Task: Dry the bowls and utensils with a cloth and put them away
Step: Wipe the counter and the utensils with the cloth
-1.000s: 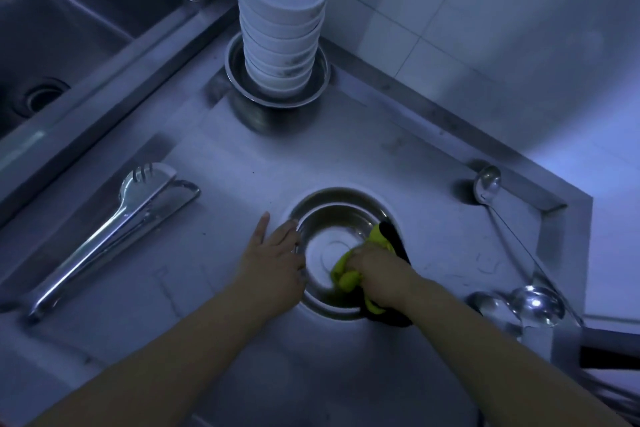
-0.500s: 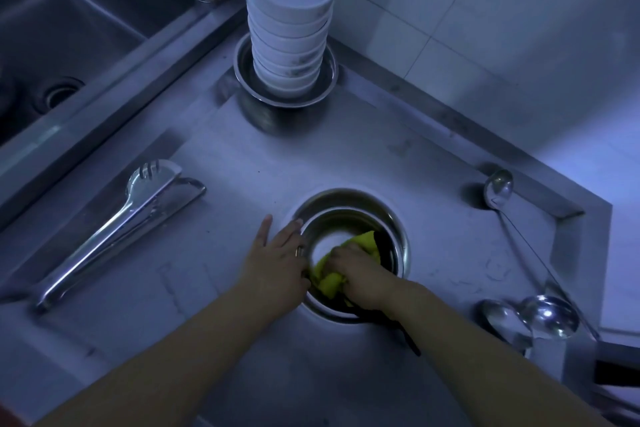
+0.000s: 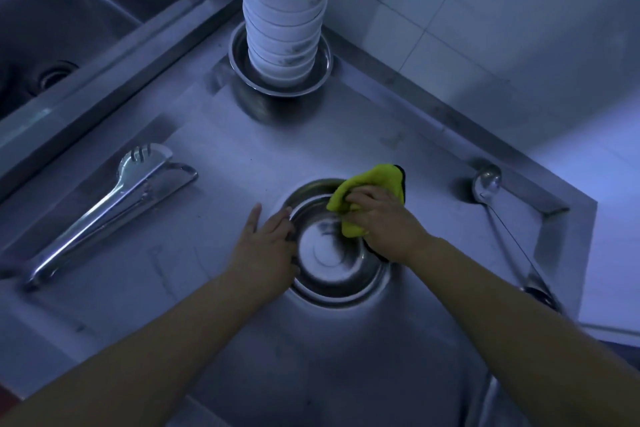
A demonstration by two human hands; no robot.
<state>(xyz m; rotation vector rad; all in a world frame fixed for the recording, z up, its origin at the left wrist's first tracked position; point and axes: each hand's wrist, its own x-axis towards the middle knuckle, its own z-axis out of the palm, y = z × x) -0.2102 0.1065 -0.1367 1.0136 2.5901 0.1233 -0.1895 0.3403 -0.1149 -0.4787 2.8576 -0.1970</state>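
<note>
- The steel bowl (image 3: 334, 262) sits upright on the steel counter (image 3: 214, 288), near its middle.
- The left hand (image 3: 266, 250) rests on the bowl's left rim, fingers relaxed and nearly straight.
- The right hand (image 3: 379, 218) grips a bunched yellow cloth (image 3: 363, 191) (dark edging) at the bowl's far right rim, fingers curled round it.
- White bowls (image 3: 285, 10) are stacked in another steel bowl (image 3: 242, 59) at the back.
- Tongs (image 3: 110, 208) lie left; a ladle (image 3: 488, 184) lies right.

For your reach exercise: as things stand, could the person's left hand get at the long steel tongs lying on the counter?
Probably yes. The left hand only steadies the steel bowl, and bare steel counter lies between it and the long steel tongs; nothing stands in the way.
</note>
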